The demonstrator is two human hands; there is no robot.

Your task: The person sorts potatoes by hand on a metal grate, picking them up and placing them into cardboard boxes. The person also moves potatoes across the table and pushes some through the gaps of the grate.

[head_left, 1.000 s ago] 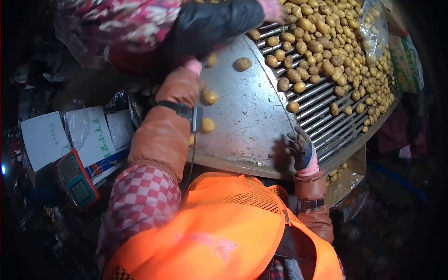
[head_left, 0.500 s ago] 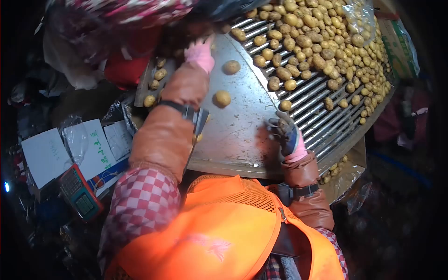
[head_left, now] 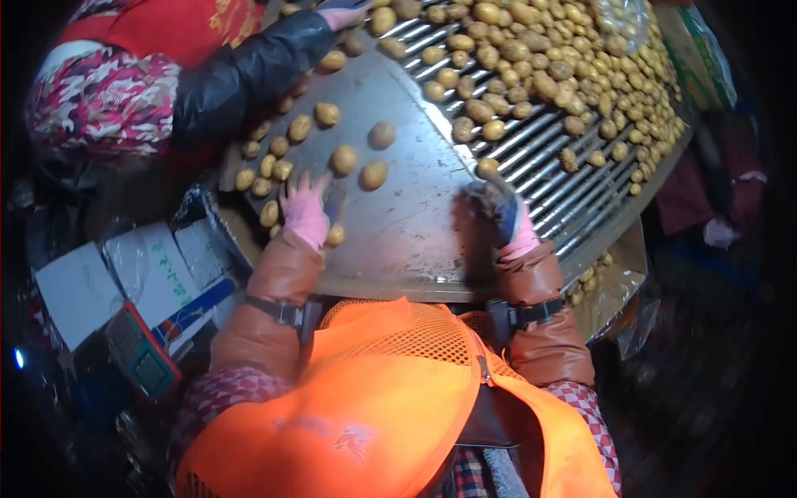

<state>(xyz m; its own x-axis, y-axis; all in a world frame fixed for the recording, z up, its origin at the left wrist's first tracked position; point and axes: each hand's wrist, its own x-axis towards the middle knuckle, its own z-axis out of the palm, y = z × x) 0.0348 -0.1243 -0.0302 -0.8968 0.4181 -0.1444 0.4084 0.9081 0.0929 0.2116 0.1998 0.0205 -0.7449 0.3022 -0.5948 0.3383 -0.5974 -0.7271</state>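
Note:
My left hand, in a pink glove, lies with fingers spread on the steel plate. Loose potatoes sit just beyond its fingertips, and one potato touches its right side. My right hand, in a dark glove, is at the line where the plate meets the roller bars. A potato lies right at its fingertips; the glove is too dark and blurred to show a grip. A heap of potatoes covers the rollers farther back.
A co-worker's black sleeve reaches over the plate's far left, their hand at the top edge. A weighing scale and white boxes sit at lower left. A bag with potatoes hangs under the table's right edge.
My left hand has drawn back from the far side of the plate to its near edge. My right hand has crept forward to the rollers. More potatoes now lie on the plate's left.

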